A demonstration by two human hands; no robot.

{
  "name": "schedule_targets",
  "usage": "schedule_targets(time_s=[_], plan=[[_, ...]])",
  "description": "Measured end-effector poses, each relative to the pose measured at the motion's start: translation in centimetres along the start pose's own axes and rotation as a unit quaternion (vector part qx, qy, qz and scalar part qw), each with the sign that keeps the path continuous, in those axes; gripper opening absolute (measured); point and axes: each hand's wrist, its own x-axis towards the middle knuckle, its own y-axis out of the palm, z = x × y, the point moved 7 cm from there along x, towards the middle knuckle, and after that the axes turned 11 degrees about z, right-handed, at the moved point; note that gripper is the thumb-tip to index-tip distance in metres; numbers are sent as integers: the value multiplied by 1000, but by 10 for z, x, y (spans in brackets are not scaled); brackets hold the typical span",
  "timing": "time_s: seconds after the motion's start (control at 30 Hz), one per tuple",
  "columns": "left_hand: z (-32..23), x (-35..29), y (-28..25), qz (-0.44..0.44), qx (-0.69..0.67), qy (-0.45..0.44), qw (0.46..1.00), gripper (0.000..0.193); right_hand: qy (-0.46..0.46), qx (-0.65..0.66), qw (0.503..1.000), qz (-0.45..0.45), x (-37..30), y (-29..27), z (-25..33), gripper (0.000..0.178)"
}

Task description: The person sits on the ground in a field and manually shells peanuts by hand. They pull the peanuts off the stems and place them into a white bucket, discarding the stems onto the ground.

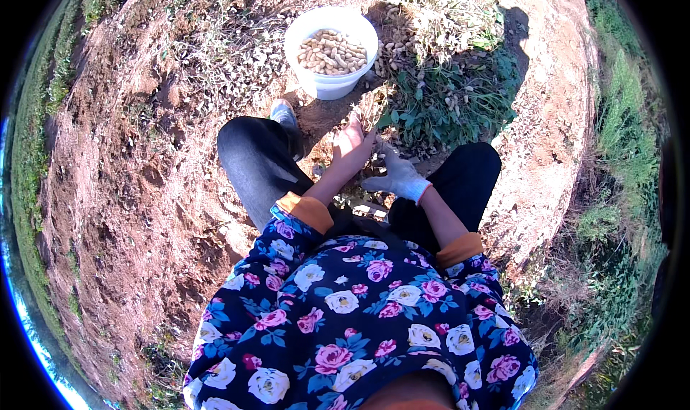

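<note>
My bare left hand (351,141) is between my knees, just below a white bucket (328,88) of peanuts (332,51). Its fingers look curled beside some dry stems or roots; whatever they hold is too small to make out. Close by on the right is my right hand (399,176) in a pale knitted glove. Its thumb stretches left, apart from the fingers, which reach up to the near edge of a heap of leafy green peanut plants (447,104). I see nothing plainly held in the glove.
Uprooted peanut plants with pods and dry roots (445,22) lie behind the green heap, right of the bucket. Dry leaf litter (241,58) covers soil to the bucket's left. My shoe (284,115) stands below the bucket. Green growth (618,151) borders the reddish soil on the right.
</note>
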Motion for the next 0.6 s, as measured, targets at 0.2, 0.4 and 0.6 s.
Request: schedule_targets(time_s=[0.2,0.4,0.6], plan=[[-114,16,-50,126,49,235,963,73,-70,498,834,-226,-16,-53,-33,43],[-97,53,-201,129,110,195,966,29,-189,586,633,-469,-219,-178,-140,25],[93,135,-222,79,49,16,996,23,-148,541,141,-816,-423,-74,-356,29]])
